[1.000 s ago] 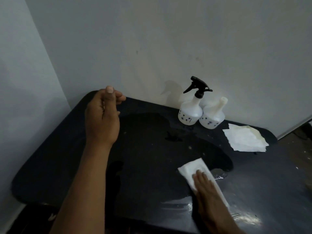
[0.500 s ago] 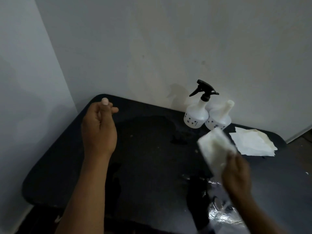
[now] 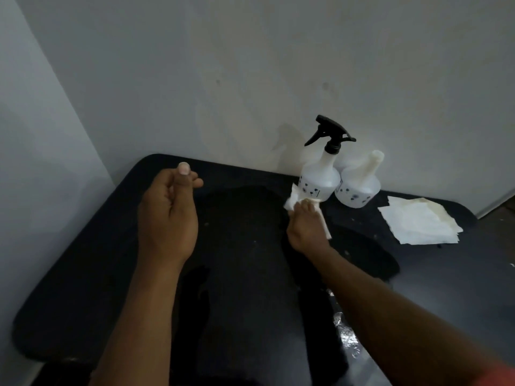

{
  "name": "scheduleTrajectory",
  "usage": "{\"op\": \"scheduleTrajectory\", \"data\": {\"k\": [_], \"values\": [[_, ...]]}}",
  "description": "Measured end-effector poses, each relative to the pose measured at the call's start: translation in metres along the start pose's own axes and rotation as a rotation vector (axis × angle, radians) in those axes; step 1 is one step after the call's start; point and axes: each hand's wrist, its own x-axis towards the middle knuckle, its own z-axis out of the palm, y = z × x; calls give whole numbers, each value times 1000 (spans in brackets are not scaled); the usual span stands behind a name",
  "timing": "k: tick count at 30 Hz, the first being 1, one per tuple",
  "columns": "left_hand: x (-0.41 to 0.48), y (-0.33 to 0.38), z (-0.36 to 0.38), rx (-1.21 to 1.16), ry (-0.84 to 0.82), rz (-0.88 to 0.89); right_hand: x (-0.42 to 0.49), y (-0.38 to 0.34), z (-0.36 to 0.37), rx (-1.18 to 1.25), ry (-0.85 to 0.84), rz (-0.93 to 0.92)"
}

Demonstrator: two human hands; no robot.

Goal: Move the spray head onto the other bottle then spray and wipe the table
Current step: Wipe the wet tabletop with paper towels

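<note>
Two white bottles stand at the back of the black table point(image 3: 83, 268) against the wall. The left bottle point(image 3: 320, 179) carries the black spray head point(image 3: 330, 135). The right bottle point(image 3: 358, 188) has a bare open neck. My right hand point(image 3: 306, 224) presses a white paper towel point(image 3: 292, 199) flat on the tabletop just in front of the left bottle. My left hand point(image 3: 167, 215) hovers above the table's left half, fingers loosely curled, holding nothing.
A stack of white paper towels point(image 3: 418, 221) lies at the back right of the table. A wet shiny patch point(image 3: 345, 330) sits near the front right. Walls close in behind and on the left.
My right hand lifted the towel from the front of the table, carried it back and set it down by the spray bottle. My left hand barely moved.
</note>
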Motion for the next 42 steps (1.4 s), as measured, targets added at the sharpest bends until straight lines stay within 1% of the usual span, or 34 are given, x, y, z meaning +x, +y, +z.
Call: {"op": "scheduleTrajectory", "data": {"k": [3, 7, 10, 12, 13, 14, 15, 17, 18, 19, 20, 21, 23, 25, 27, 30, 32, 33, 34, 36, 38, 42], "values": [[2, 0, 2, 9, -15, -11, 15, -36, 11, -26, -47, -197], [4, 2, 4, 20, 23, -9, 9, -92, 32, -104, -219, -495], [4, 2, 3, 19, 23, -5, -19, -119, 35, 25, -353, -675], [3, 1, 2, 27, 6, -13, -40, -123, 28, 189, -481, -708], [2, 1, 1, 29, 0, -16, -50, -119, 22, 321, -572, -653], [2, 0, 1, 29, -3, -15, -58, -116, 14, 496, -656, -533], [3, 0, 0, 23, 1, -18, -65, -111, 3, 715, -698, -353], [4, 1, 0, -33, 28, -55, -75, -98, -20, 1200, -658, 14], [5, 2, 1, -84, 46, -107, -77, -88, -30, 1417, -637, 158], [7, 3, 2, -137, 55, -180, -79, -79, -41, 1586, -629, 241], [7, 5, 3, -184, 47, -266, -82, -70, -52, 1706, -634, 268], [7, 7, 6, -216, 22, -354, -85, -63, -63, 1807, -658, 262], [4, 11, 11, -249, -62, -512, -91, -50, -79, 1929, -677, 235], [0, 14, 19, -250, -186, -614, -97, -40, -88, 1975, -663, 216], [-6, 16, 25, -265, -358, -657, -102, -32, -93, 2013, -650, 178], [-18, 18, 36, -312, -646, -645, -105, -24, -94, 2054, -592, 107], [-26, 18, 46, -300, -757, -637, -105, -20, -96, 2084, -570, 52], [-30, 17, 50, -294, -770, -634, -105, -19, -96, 2052, -549, 17], [-32, 16, 55, -284, -765, -626, -105, -17, -96, 1963, -498, -12], [-34, 15, 61, -261, -736, -580, -103, -10, -95, 1709, -348, -18], [-33, 14, 67, -240, -715, -511, -99, -2, -95, 1521, -244, -27], [-30, 14, 76, -246, -678, -386, -86, 23, -100, 1327, -165, -47]]}}
